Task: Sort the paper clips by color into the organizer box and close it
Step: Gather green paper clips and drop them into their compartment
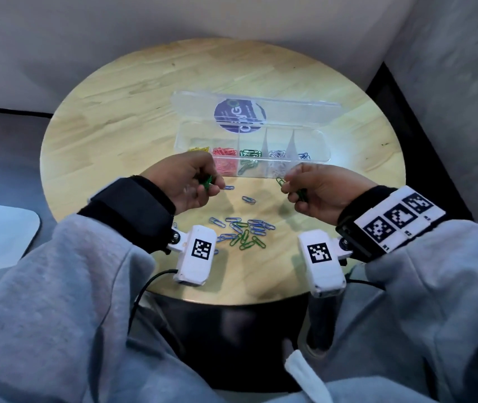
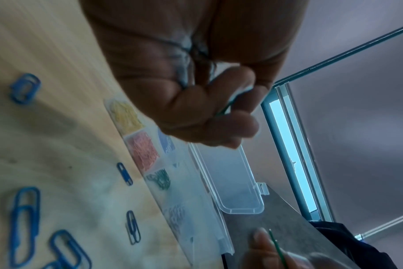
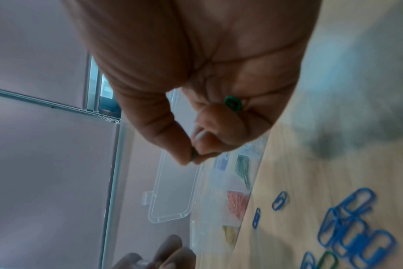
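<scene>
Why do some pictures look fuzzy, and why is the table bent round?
Head view: fairly sharp, but its wide lens bends the table edge; the box lid catches pale glare. Left wrist view: left hand close and blurred, blue clips smeared. Right wrist view: right hand soft, dark blotchy shadows on the table.

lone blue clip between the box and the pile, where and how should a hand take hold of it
The lone blue clip lies flat on the table, apart from the pile, with bare wood all round it. Best to come straight down from above and pinch across its two long sides with thumb and forefinger. Being thin wire, it may need a fingertip under one rounded end to lift it first.
</scene>
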{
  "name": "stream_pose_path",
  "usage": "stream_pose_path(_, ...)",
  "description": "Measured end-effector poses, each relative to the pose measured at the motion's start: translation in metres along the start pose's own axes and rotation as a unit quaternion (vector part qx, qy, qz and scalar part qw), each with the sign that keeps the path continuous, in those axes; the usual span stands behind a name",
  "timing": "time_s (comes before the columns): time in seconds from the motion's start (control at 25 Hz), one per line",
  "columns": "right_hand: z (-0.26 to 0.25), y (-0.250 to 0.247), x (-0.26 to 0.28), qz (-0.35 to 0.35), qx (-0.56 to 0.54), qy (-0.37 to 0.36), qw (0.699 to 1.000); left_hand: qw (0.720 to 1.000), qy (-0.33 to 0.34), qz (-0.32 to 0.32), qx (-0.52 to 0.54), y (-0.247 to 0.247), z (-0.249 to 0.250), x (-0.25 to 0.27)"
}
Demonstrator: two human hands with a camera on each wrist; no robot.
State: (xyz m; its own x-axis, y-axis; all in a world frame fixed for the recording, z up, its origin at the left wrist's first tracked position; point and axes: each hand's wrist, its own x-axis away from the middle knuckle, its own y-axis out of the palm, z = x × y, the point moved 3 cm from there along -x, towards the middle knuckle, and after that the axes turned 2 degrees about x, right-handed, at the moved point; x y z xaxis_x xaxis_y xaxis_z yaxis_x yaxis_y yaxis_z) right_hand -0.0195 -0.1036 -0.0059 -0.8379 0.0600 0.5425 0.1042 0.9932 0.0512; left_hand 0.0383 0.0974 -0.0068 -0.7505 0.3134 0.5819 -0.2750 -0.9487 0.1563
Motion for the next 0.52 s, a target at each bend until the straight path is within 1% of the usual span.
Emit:
stream_pose_path(0.08,0.003,-0.002,0.001,0.0,-0.028,0.003,1.0,1.0,-0.006,-0.004,-0.011,0.004,-0.001,-0.002)
stream_pose_path(0.2,0.017,0.001,-0.004,-0.018,-0.039,0.037,0.998,0.998,-0.018,-0.002,-0.061,0.011,-0.006,-0.007)
stream_pose_path(0.28,0.023,0.004,-0.009,-0.027,-0.016,0.059,0.998,0.991,-0.026,0.003,-0.135,0.015,-0.011,-0.011)
stream_pose_path(0.32,0.024,0.007,-0.013,-0.031,0.001,0.066,0.997,0.982,-0.023,0.002,-0.185,0.015,-0.013,-0.013)
stream_pose_path(0.36,0.025,0.009,-0.015,-0.035,0.02,0.071,0.997,0.969,-0.018,-0.004,-0.245,0.016,-0.016,-0.014)
stream_pose_path(0.4,0.025,0.011,-0.018,-0.038,0.045,0.076,0.995,0.949,-0.012,-0.011,-0.314,0.018,-0.019,-0.015)
stream_pose_path(0.44,0.027,0.012,-0.02,-0.043,0.077,0.082,0.993,0.922,-0.006,-0.017,-0.387,0.019,-0.022,-0.016)
stream_pose_path(0.52,0.031,0.013,-0.025,-0.057,0.173,0.083,0.98,0.854,0.008,-0.02,-0.519,0.024,-0.027,-0.017)
